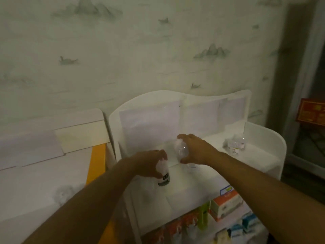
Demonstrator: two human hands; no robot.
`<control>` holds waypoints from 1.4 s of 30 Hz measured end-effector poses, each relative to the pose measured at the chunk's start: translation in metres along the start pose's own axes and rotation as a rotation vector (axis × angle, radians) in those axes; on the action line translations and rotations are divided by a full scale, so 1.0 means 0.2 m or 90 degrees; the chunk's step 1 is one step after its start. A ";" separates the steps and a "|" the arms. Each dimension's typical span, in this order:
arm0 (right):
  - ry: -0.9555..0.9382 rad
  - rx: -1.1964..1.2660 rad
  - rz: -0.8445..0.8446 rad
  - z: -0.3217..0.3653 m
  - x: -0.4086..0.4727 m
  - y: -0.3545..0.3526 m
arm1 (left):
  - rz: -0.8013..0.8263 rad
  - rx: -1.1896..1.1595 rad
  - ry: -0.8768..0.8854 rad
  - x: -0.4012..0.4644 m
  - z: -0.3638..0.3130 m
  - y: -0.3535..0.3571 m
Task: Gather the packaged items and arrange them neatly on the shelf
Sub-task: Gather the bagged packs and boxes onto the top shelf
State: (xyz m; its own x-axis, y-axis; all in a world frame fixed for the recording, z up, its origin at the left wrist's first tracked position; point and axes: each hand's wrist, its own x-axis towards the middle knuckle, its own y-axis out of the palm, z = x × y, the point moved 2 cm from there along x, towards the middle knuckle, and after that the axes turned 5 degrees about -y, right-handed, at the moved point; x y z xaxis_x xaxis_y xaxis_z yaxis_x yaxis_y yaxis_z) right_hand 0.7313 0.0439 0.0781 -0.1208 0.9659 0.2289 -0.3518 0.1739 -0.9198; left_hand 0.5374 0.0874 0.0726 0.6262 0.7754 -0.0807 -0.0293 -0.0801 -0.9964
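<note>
1. Head view: the left hand is wrapped around the top of a packaged bottle, a pale, translucent container with a dark band and a small label near its base. It stands roughly upright, leaning a little, on the top tier of the white shelf.
2. The right hand curls over a clear crinkly package, glossy and see-through with whitish contents, held just above the same tier and beside the bottle.
3. Near the right end of the top tier, well apart from both hands, sits a cluster of small clear bottles with tiny labels; the blur hides detail.
4. On the lower tier, an orange-and-white box lies beside a green bottle, with teal-and-white cartons further front.
5. The shelf stands against a wall with pale mountain-print wallpaper.
</note>
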 end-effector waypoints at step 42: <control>0.245 -0.025 0.082 -1.35 0.12 -0.03 | 0.040 0.046 0.219 1.30 -0.58 0.20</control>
State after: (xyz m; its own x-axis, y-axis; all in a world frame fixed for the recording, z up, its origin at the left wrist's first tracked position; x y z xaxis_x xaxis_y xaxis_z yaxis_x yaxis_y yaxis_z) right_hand 0.9815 0.1168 0.0033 0.1974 0.9802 -0.0176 -0.3201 0.0475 -0.9462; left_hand 0.7891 0.2130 0.0140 0.8472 0.5126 -0.1399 -0.1230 -0.0668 -0.9901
